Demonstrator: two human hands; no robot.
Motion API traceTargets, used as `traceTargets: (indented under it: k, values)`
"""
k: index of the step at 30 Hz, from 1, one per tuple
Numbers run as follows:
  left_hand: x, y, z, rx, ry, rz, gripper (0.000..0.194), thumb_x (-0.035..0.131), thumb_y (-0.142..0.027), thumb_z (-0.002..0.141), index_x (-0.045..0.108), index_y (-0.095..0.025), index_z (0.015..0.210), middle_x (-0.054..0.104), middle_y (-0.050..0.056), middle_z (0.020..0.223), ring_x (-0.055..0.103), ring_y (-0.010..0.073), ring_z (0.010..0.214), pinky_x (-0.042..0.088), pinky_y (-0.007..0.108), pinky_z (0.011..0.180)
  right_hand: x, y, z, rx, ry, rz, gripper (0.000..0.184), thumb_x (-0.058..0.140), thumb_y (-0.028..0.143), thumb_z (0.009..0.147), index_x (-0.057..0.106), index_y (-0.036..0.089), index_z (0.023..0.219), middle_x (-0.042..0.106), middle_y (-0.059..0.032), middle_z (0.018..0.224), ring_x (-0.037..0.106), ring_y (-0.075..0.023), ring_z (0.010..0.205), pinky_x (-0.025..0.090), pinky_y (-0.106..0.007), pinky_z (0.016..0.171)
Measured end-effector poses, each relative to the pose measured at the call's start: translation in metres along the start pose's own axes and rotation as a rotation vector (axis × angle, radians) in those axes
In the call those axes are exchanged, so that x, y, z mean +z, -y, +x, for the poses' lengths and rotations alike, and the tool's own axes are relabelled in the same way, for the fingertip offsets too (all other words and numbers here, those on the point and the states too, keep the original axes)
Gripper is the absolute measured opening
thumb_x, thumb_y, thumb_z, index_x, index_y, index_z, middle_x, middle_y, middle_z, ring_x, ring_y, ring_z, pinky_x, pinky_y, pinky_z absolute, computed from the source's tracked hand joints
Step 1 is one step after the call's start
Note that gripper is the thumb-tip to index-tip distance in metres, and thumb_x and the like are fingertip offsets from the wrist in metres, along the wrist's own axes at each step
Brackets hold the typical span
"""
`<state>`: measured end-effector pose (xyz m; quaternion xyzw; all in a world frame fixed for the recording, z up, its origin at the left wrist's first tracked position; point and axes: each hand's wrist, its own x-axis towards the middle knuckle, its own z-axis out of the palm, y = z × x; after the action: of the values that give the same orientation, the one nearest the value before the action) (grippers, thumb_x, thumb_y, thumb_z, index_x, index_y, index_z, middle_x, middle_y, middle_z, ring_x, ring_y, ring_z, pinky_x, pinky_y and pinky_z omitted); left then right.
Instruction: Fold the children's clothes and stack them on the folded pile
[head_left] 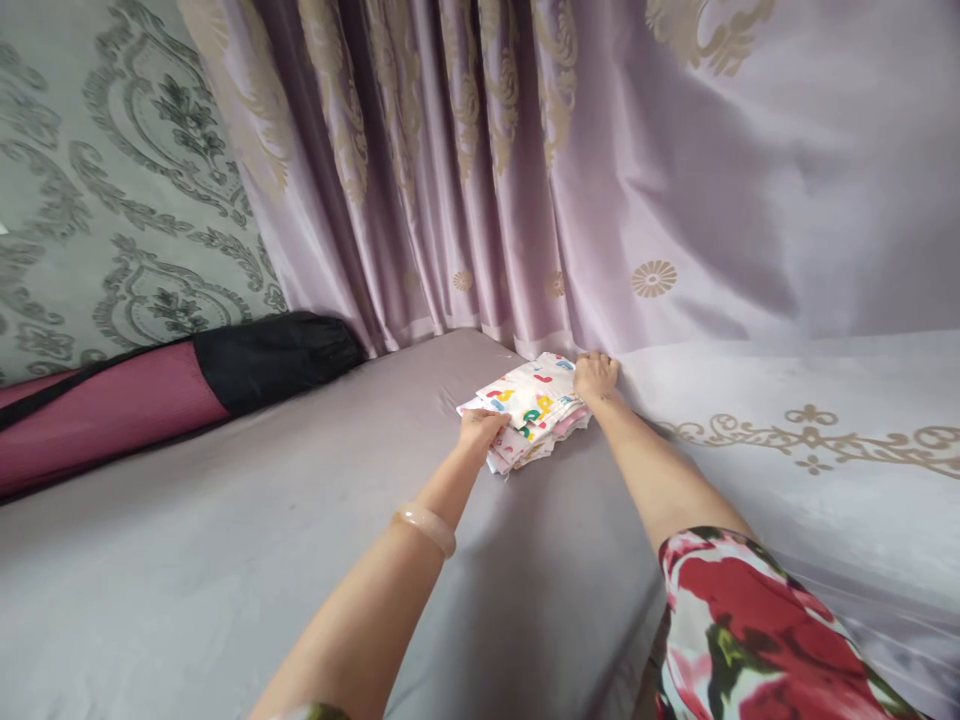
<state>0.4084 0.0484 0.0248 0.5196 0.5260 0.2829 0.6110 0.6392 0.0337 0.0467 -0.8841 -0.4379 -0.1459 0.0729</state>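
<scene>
A stack of folded cloths (536, 390) lies near the far corner of the bed. The top cloth is white with small colourful shapes; pinkish and white layers with loose threads show below it. My left hand (482, 430) grips the near left edge of the top cloth, its fingers partly hidden. At the right end of the stack, my right hand (597, 376) is closed on the same cloth's edge, knuckles up. A pale bangle (427, 528) circles my left wrist.
A grey sheet (225, 560) covers the bed. A long maroon and black bag (277, 360) lies along the patterned wall at left. Mauve curtains (495, 230) with gold motifs hang behind the stack and down the right side.
</scene>
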Motion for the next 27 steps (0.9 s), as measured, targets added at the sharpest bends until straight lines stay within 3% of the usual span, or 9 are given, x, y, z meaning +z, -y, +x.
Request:
traceTargets:
  k: [4,8,12,15,18,23,27]
  values:
    - [0.006,0.002,-0.004,0.035,-0.020,0.024,0.021,0.078,-0.020,0.066,0.058,-0.017,0.066,0.048,-0.006,0.047,0.041,0.0072,0.042,0.031,0.020,0.043,-0.014,0.020,-0.006,-0.092,-0.006,0.056,0.041,0.033,0.015,0.092,0.061,0.012,0.122,0.058,-0.0199,0.125,0.049,-0.0298,0.117,0.031,-0.042,0.096]
    - [0.007,0.003,-0.018,0.065,-0.014,0.015,0.032,0.081,-0.019,0.064,0.059,-0.016,0.086,0.051,-0.007,0.053,0.048,0.0087,0.047,0.034,0.021,0.046,-0.022,0.052,-0.029,-0.193,0.143,0.182,0.047,0.030,0.041,0.097,0.052,0.018,0.133,0.051,-0.0168,0.137,0.043,-0.0325,0.126,0.031,-0.050,0.102]
    - [-0.017,0.015,-0.041,0.092,0.130,-0.042,0.039,0.080,-0.019,0.066,0.057,-0.014,0.098,0.058,-0.004,0.063,0.052,0.0086,0.052,0.037,0.021,0.050,-0.020,0.074,-0.060,-0.220,0.232,0.205,0.060,0.028,0.055,0.095,0.043,0.021,0.142,0.033,-0.0160,0.152,0.023,-0.0371,0.140,0.020,-0.063,0.107]
    - [-0.058,0.035,-0.058,0.077,0.173,-0.004,0.043,0.082,-0.027,0.065,0.059,-0.014,0.098,0.061,-0.002,0.066,0.054,0.0097,0.055,0.037,0.021,0.051,-0.015,0.078,-0.073,-0.217,0.212,0.199,0.063,0.026,0.055,0.095,0.038,0.020,0.146,0.023,-0.0165,0.157,0.015,-0.0372,0.143,0.015,-0.066,0.107]
    - [-0.115,0.058,-0.075,0.060,0.121,0.029,0.045,0.080,-0.035,0.064,0.060,-0.015,0.099,0.060,-0.003,0.063,0.054,0.0096,0.054,0.039,0.022,0.051,-0.011,0.077,-0.075,-0.201,0.192,0.198,0.063,0.025,0.055,0.096,0.036,0.021,0.147,0.022,-0.0157,0.157,0.015,-0.0356,0.144,0.014,-0.066,0.108]
    - [-0.216,0.092,-0.106,0.083,-0.132,0.007,0.044,0.077,-0.042,0.063,0.061,-0.015,0.094,0.064,0.000,0.069,0.055,0.0091,0.056,0.042,0.021,0.052,-0.005,0.074,-0.073,-0.199,0.163,0.182,0.062,0.021,0.055,0.096,0.038,0.022,0.146,0.025,-0.0149,0.157,0.018,-0.0341,0.143,0.017,-0.066,0.107]
    - [-0.270,0.110,-0.130,0.064,-0.332,-0.105,0.042,0.079,-0.042,0.060,0.061,-0.014,0.087,0.064,0.000,0.070,0.056,0.0097,0.056,0.042,0.021,0.049,-0.002,0.071,-0.070,-0.230,0.125,0.154,0.060,0.023,0.051,0.095,0.044,0.021,0.142,0.033,-0.0172,0.151,0.025,-0.0363,0.139,0.019,-0.067,0.105]
